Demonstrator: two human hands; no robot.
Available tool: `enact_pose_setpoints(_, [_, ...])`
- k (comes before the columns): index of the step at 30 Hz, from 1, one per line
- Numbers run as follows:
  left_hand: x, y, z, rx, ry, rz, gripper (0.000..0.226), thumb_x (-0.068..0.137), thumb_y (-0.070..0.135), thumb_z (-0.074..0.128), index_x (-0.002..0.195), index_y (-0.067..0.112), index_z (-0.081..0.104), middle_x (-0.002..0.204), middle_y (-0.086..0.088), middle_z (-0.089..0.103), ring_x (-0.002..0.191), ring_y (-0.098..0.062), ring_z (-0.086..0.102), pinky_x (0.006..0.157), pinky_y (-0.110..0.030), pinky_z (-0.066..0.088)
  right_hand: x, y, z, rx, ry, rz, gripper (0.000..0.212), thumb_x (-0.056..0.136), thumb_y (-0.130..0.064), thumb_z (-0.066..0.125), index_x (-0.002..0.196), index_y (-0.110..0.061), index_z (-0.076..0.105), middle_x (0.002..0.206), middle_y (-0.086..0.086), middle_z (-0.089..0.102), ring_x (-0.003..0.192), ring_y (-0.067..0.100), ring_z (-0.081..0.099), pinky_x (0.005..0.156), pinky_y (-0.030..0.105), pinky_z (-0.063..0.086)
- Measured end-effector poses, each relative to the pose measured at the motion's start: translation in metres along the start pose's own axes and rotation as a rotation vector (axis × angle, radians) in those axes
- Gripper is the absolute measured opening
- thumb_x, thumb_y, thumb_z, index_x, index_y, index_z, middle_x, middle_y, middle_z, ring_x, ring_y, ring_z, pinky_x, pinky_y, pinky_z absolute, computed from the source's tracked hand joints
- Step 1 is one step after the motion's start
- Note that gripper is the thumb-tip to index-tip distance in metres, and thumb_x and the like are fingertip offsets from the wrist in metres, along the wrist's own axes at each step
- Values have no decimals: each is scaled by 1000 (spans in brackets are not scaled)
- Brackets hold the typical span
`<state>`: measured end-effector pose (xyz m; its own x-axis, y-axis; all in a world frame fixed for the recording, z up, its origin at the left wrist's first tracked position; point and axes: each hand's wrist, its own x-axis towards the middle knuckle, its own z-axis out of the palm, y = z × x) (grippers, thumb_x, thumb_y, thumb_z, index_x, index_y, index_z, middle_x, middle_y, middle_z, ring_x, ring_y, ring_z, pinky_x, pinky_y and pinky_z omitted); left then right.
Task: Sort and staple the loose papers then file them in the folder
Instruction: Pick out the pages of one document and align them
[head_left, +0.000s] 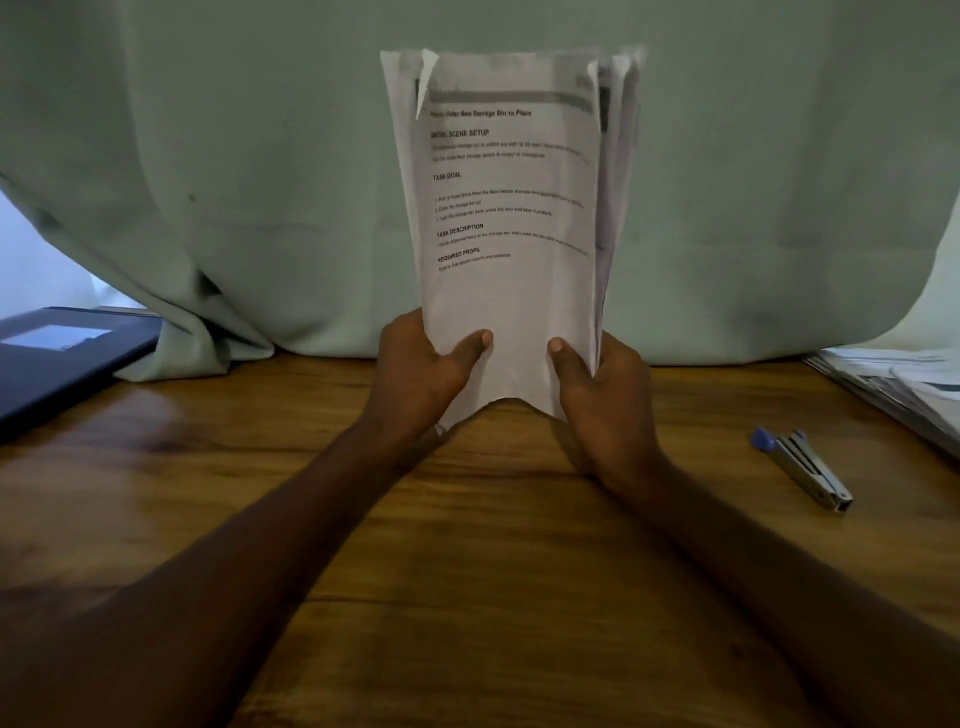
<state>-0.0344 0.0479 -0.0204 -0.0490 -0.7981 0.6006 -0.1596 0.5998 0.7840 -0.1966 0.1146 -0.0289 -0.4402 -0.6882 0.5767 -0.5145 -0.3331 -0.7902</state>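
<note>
A bundle of printed papers (511, 208) stands upright above the wooden table (467, 545), its sides curled back and its top edges uneven. My left hand (421, 374) grips its lower left edge, thumb on the front sheet. My right hand (605, 395) grips the lower right edge the same way. A small stapler (802, 467) with a blue end lies on the table to the right, apart from both hands. A dark blue folder (57, 358) with a white label lies shut at the far left.
A second stack of loose papers (898, 384) lies at the right edge of the table. A pale green curtain (260, 182) hangs behind the table, its hem resting on the folder's corner.
</note>
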Motion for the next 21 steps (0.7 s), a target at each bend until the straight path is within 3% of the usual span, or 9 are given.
enact_pose_setpoints(2, [0, 0, 1, 73, -30, -4, 44, 89, 29, 80, 127, 15, 65, 110, 5, 72, 97, 1, 68, 77, -15, 54, 1, 2, -1, -56, -23, 29, 29, 102, -22, 61, 128, -9, 66, 101, -8, 65, 96, 13, 65, 73, 14, 47])
enact_pose_setpoints(4, [-1, 0, 3, 122, -42, -13, 52, 89, 30, 79, 133, 8, 63, 123, -4, 70, 104, -12, 65, 78, -17, 52, 3, 5, 0, -112, -42, 84, 29, 100, -21, 64, 125, -6, 67, 103, -1, 67, 92, 13, 62, 66, 12, 42])
enact_pose_setpoints(8, [0, 2, 7, 161, 6, 30, 53, 91, 29, 77, 136, 7, 61, 116, 6, 62, 102, -7, 58, 64, 1, 42, 3, 5, 2, -131, -36, 53, 31, 100, -22, 64, 127, -7, 66, 101, -5, 63, 87, 7, 56, 64, 8, 38])
enact_pose_setpoints(10, [2, 0, 8, 176, 25, 27, 54, 91, 31, 77, 135, 5, 62, 119, 2, 66, 104, -12, 63, 68, -2, 43, 4, 5, 3, -135, -36, 31, 31, 101, -22, 62, 127, -7, 67, 102, -5, 64, 89, 8, 59, 67, 10, 41])
enact_pose_setpoints(13, [3, -3, 7, 233, 30, 16, 52, 91, 31, 77, 130, 1, 65, 124, -13, 70, 109, -26, 69, 78, -21, 50, 4, 4, 3, -177, -62, 52, 28, 101, -23, 61, 122, -4, 69, 100, 1, 67, 87, 14, 62, 71, 21, 48])
enact_pose_setpoints(17, [7, 0, 4, 232, 37, 52, 47, 90, 27, 78, 126, -1, 67, 114, -7, 71, 95, -14, 65, 68, -9, 47, 1, 0, 2, -151, -54, 23, 29, 101, -25, 62, 119, -4, 70, 101, 4, 70, 84, 13, 62, 80, 32, 56])
enact_pose_setpoints(21, [6, 0, 5, 277, -19, 3, 54, 91, 29, 77, 133, -1, 62, 127, -15, 69, 111, -27, 68, 80, -19, 46, 0, -1, 0, -198, -100, 98, 33, 100, -28, 62, 119, -3, 68, 104, 6, 70, 90, 19, 65, 73, 27, 52])
